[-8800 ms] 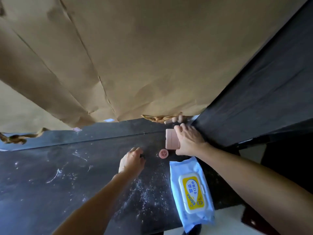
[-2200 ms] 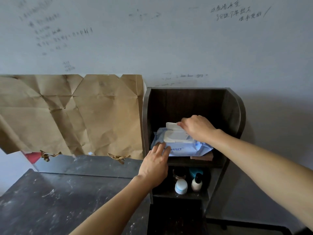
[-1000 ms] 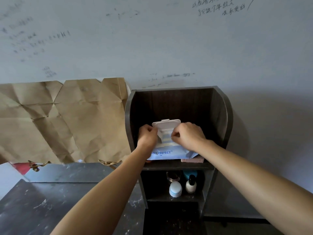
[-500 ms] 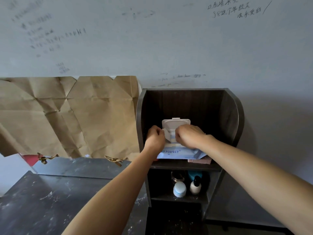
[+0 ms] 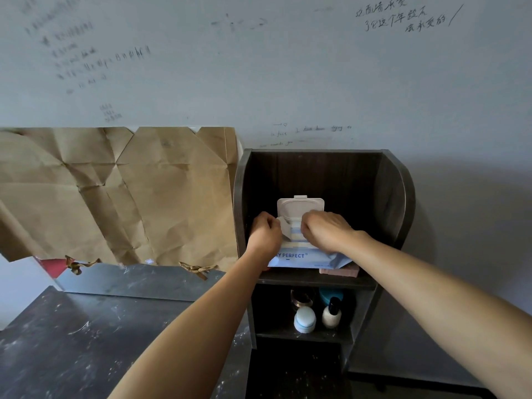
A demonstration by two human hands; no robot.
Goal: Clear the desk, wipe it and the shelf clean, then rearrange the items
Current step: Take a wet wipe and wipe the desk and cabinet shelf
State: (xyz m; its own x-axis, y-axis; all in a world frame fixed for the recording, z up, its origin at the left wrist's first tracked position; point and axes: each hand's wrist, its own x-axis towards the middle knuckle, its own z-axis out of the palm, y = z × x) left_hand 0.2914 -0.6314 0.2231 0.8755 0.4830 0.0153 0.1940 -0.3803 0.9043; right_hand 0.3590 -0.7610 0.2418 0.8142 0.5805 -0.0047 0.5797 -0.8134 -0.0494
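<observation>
Centrally, wipes pack (image 5: 302, 256) at the front edge of the shelf unit's (image 5: 394, 197) upper board, lid (image 5: 300, 205) flipped upright, left hand (image 5: 264, 233) pinching the peeled seal flap (image 5: 285, 227), right hand (image 5: 325, 231) curled onto the pack's opening, dusty bench (image 5: 72, 341) alongside.

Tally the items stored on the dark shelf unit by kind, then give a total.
Wet-wipe pack: 1
Pink box: 1
Black-capped bottle: 1
Round containers (white-and-blue jar, teal tub, gold-rimmed compact): 3
Total: 6
</observation>
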